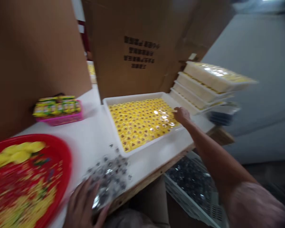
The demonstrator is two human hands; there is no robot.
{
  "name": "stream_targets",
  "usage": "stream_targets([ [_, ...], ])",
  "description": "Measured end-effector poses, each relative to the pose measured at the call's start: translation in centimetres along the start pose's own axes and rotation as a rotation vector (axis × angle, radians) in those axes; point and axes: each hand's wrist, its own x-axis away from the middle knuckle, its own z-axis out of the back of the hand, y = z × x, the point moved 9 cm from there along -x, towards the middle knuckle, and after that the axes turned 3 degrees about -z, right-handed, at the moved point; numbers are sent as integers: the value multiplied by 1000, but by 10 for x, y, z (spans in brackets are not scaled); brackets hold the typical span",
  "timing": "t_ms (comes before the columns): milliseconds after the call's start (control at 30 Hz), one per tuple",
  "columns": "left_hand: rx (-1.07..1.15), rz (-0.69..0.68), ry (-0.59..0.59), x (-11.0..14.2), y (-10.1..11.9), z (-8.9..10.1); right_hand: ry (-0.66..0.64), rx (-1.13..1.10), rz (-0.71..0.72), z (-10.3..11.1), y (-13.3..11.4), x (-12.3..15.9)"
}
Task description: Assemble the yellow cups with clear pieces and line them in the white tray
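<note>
My right hand (182, 116) reaches to the right side of a white tray (114, 136), its fingers closed at what looks like the edge of clear, shiny plastic film (163, 117). Under the film the tray holds rows of small yellow pieces with dark centres (135, 123). Lower down, my left hand (84, 204) lies at the table's front edge with fingers apart. Beside it are many small dark pieces (116, 172) scattered on the white table, with a shiny clear plastic patch among them. Motion blur hides finer detail.
A red round tray (67, 158) with yellow discs and bits is at left. Behind it sits a pink basket (61, 118) of yellow-green packets. Filled trays (204, 82) are stacked at right, against a large cardboard sheet (133, 79). A crate (190, 196) of dark pieces stands below the table.
</note>
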Motion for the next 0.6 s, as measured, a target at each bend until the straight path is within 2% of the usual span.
stream_targets([
  [67,-95,30,-112,7,2,3,63,-115,127,3,-57,23],
  [133,-97,86,-149,7,2,6,93,-304,358,9,-130,66],
  [200,-9,117,-117,3,3,13,45,-490,621,14,-203,127],
  [267,84,158,-42,-2,-4,29,-75,-569,881,11,-268,192],
  [333,123,239,55,-7,-23,56,-166,-594,1000,3,-315,239],
  [400,99,363,170,-9,-53,94,-213,-613,1020,-4,-351,260],
  [500,18,581,290,1,-103,150,-226,-628,1011,-9,-404,266],
  [533,5,653,289,8,-118,161,-224,-620,1014,-11,-424,265],
  [600,6,762,258,23,-139,171,-217,-591,1024,-16,-464,263],
])
